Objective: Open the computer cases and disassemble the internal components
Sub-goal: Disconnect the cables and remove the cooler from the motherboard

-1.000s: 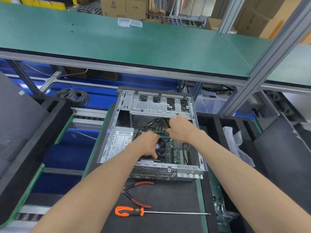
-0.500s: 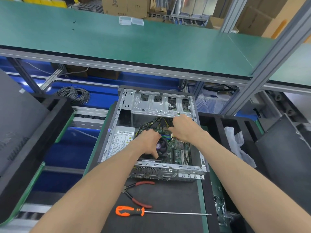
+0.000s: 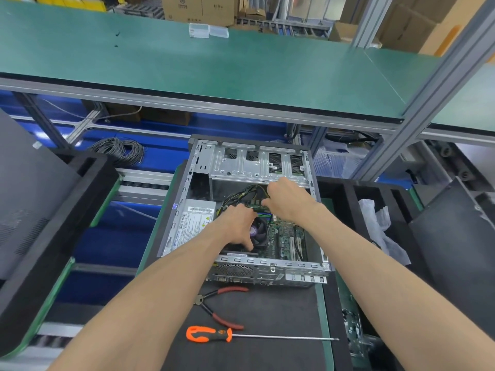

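Note:
The open computer case lies on its side on a black mat, with the motherboard exposed. My left hand lies over the CPU cooler fan. Its thumb sits on the cooler's near edge and its fingers curl over the far edge. My right hand reaches in below the drive cage. Its fingers bend down beside a green memory stick and the yellow-black cables. The fingertips are hidden. The power supply sits left of the cooler.
Red-handled pliers and an orange-handled screwdriver lie on the black mat in front of the case. Black foam trays stand on both sides. A green shelf overhangs behind, and a cable coil lies at back left.
Both hands stay in the case at nearly the same spots. Only the view has shifted slightly.

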Available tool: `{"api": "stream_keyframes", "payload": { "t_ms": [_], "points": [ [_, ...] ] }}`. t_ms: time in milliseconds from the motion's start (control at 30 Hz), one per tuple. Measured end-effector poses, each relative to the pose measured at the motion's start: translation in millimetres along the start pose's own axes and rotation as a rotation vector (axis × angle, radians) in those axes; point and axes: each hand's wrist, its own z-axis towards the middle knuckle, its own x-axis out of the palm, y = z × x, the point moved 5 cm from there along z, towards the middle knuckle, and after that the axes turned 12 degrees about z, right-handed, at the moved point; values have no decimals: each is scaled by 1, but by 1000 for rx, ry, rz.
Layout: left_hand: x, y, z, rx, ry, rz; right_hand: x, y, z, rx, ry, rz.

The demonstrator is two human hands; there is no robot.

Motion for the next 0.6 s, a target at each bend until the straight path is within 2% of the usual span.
{"api": "stream_keyframes", "payload": {
  "t_ms": [233,300,367,433,600],
  "points": [
    [1,0,1,-10,17,-2,-2,-1,-10,-175,140,96],
    [2,0,3,-4,27,9,-2,-3,-11,-162,68,124],
    [3,0,4,-6,33,12,-3,-8,-6,-50,10,65],
    [3,0,5,-7,30,15,-2,-10,-3,30,43,-5],
    [4,1,6,3,20,34,-3,4,-2,-126,122,-4]
  ]
}}
